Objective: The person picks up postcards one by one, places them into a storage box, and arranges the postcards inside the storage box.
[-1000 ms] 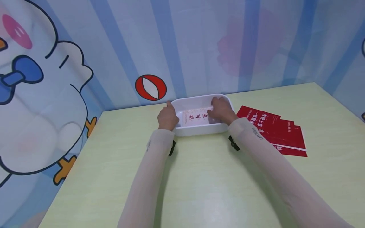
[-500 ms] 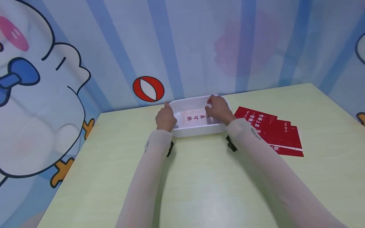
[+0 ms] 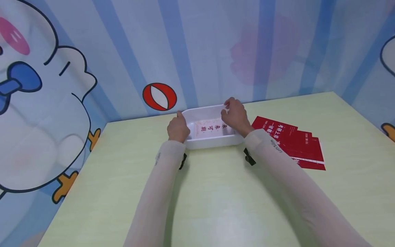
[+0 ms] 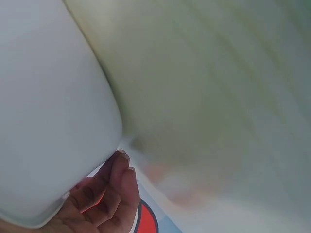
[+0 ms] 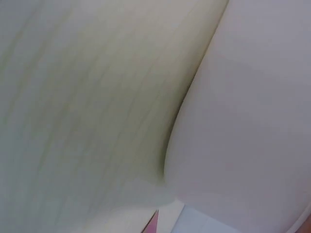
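From my station I see a white tray (image 3: 213,141) with a card (image 3: 211,128) printed in red characters lying flat on its floor. It sits on the pale bench (image 3: 213,195), near the blue-striped wall (image 3: 210,51); overlapping red cards (image 3: 300,144) lie to its right. The left hand (image 3: 178,127) grips the tray's left end; the right hand (image 3: 236,117) bends over the right end, card between them. I can't tell whether the right fingers hold anything.

We see a white tray (image 3: 213,142) — oblong, rounded at the corners, open side up — on the desk (image 3: 213,192) near its back edge, one long side facing us. Inside it we see a pale card (image 3: 213,128) lying flat, large red characters in a row, its right end partly hidden
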Motion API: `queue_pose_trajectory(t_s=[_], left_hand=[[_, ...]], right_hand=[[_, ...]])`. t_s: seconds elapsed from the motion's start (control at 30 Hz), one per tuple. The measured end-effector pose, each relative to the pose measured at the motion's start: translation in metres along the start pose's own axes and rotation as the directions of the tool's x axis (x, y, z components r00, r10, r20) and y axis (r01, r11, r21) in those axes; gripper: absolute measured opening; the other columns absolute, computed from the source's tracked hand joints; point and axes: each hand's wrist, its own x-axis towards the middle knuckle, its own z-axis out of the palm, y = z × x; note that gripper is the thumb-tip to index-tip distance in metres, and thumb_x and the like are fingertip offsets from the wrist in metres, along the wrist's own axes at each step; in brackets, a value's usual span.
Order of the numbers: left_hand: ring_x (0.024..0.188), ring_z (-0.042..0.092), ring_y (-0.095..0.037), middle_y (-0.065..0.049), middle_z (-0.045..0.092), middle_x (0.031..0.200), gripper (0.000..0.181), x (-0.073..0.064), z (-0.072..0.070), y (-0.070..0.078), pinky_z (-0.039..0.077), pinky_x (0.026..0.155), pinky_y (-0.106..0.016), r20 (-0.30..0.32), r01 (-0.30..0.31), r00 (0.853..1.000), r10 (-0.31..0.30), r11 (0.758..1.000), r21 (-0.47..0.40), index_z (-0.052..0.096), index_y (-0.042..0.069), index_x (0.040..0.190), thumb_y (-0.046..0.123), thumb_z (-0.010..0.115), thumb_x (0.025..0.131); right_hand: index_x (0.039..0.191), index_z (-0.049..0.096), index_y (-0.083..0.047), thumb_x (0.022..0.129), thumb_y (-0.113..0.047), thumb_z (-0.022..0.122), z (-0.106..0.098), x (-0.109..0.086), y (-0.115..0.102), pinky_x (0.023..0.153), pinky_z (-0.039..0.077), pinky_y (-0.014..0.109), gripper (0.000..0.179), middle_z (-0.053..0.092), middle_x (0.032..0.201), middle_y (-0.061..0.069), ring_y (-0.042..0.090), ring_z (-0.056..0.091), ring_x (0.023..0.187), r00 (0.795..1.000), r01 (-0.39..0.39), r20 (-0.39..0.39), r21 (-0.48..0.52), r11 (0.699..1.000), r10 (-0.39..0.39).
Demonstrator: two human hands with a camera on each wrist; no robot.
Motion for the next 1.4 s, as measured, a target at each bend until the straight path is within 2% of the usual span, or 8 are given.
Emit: queue_pose_trajectory(t_s=[0.1,0.2,0.33,0.53,0.73,0.83,1.03,1.4], left_hand=[[0.118,0.061,-0.027,-0.014,0.060,0.135,0.083,0.001,0.000,0.001,0.050,0.108,-0.041,0.001,0.005,1.000,-0.005,1.000,0.001,0.017,0.011,0.159,0.014,0.067,0.093],[0.119,0.060,-0.027,-0.015,0.060,0.135,0.082,0.002,0.000,0.002,0.050,0.108,-0.042,0.007,0.006,1.000,-0.006,1.000,0.002,0.017,0.011,0.158,0.014,0.067,0.093],[0.119,0.061,-0.027,-0.015,0.060,0.135,0.082,0.002,0.001,0.002,0.050,0.108,-0.043,0.000,-0.008,1.000,0.008,1.000,-0.002,0.017,0.010,0.158,0.014,0.067,0.093],[0.116,0.062,-0.027,-0.015,0.062,0.132,0.082,-0.002,0.003,-0.001,0.050,0.107,-0.043,-0.024,-0.018,1.000,0.018,1.000,0.015,0.019,0.010,0.158,0.014,0.068,0.092],[0.116,0.063,-0.027,-0.015,0.062,0.132,0.084,-0.003,0.004,-0.001,0.051,0.107,-0.043,-0.017,-0.044,0.999,0.044,0.999,0.027,0.017,0.009,0.158,0.014,0.068,0.092],[0.114,0.063,-0.027,-0.016,0.063,0.130,0.082,0.001,0.004,-0.001,0.052,0.106,-0.044,-0.034,-0.045,0.998,0.047,0.998,0.043,0.018,0.007,0.158,0.015,0.068,0.093],[0.115,0.063,-0.028,-0.016,0.062,0.131,0.084,0.003,0.002,0.000,0.052,0.105,-0.044,-0.006,-0.028,1.000,0.028,0.999,0.045,0.016,0.008,0.158,0.016,0.068,0.093],[0.115,0.062,-0.028,-0.016,0.061,0.133,0.084,0.001,0.003,0.000,0.051,0.107,-0.044,-0.016,-0.015,1.000,0.015,0.999,0.033,0.016,0.009,0.159,0.015,0.068,0.093]], right_hand=[[0.131,0.050,-0.002,0.097,-0.021,0.054,-0.003,0.000,-0.001,0.100,0.052,0.044,0.039,0.056,0.127,0.017,0.031,0.055,0.115,0.995,-0.068,-0.061,0.083,0.994,0.073],[0.129,0.052,-0.004,0.097,-0.023,0.056,-0.006,0.001,0.000,0.097,0.054,0.042,0.037,0.057,0.126,0.016,0.030,0.056,0.113,0.980,-0.123,-0.130,0.183,0.975,0.148],[0.122,0.057,-0.005,0.098,-0.027,0.055,-0.009,0.001,0.002,0.093,0.055,0.040,0.033,0.060,0.121,0.014,0.028,0.058,0.110,0.958,-0.131,-0.217,0.255,0.958,0.188],[0.119,0.060,-0.005,0.100,-0.031,0.053,-0.011,-0.003,0.005,0.091,0.055,0.039,0.033,0.064,0.120,0.014,0.028,0.060,0.110,0.944,-0.127,-0.260,0.281,0.951,0.203],[0.121,0.061,-0.005,0.101,-0.032,0.053,-0.016,-0.006,0.011,0.093,0.056,0.039,0.035,0.066,0.119,0.013,0.026,0.061,0.110,0.913,-0.135,-0.329,0.315,0.940,0.241],[0.122,0.061,-0.004,0.102,-0.034,0.050,-0.021,-0.007,0.017,0.090,0.057,0.040,0.038,0.065,0.119,0.015,0.027,0.060,0.109,0.901,-0.114,-0.366,0.314,0.943,0.231],[0.120,0.062,-0.001,0.103,-0.034,0.045,-0.031,-0.008,0.034,0.091,0.053,0.041,0.041,0.063,0.116,0.017,0.029,0.058,0.108,0.881,-0.092,-0.424,0.277,0.956,0.208],[0.126,0.058,-0.004,0.105,-0.038,0.037,-0.049,-0.011,0.052,0.092,0.049,0.044,0.046,0.059,0.119,0.015,0.029,0.053,0.106,0.917,-0.160,-0.337,0.183,0.970,0.215]])
